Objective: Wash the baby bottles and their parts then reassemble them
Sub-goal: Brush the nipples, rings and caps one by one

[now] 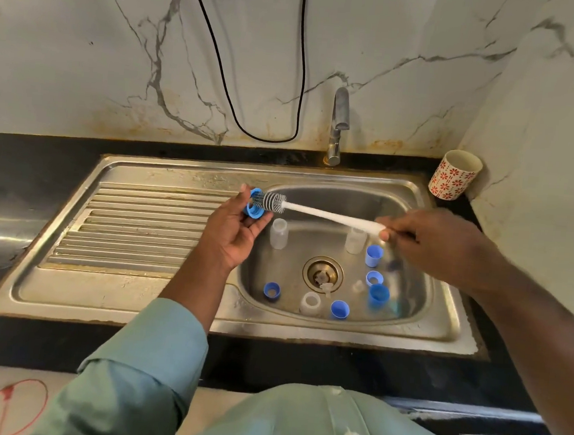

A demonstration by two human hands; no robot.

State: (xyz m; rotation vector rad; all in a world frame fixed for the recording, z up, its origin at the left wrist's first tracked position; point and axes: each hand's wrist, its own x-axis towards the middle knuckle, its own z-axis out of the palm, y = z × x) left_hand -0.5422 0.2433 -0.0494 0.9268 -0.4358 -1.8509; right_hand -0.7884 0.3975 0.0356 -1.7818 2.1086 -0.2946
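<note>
My left hand (235, 225) holds a blue screw ring (254, 209) over the left rim of the sink basin (409, 309). My right hand (428, 240) grips the white handle of a bottle brush (327, 215), and its grey bristle head sits inside the ring. Down in the basin stand two clear bottles (279, 233) (356, 240), with a third clear one (311, 302) at the front. Several blue caps and rings lie around the drain (322, 273), such as one cap (374, 255), another cap (340, 309) and a ring (271, 290). Small clear teats lie by the drain.
The tap (338, 125) rises behind the basin with no water running. A ribbed draining board (133, 229) lies to the left. A floral cup (453, 179) stands at the back right corner. A black cable (268, 137) hangs down the marble wall.
</note>
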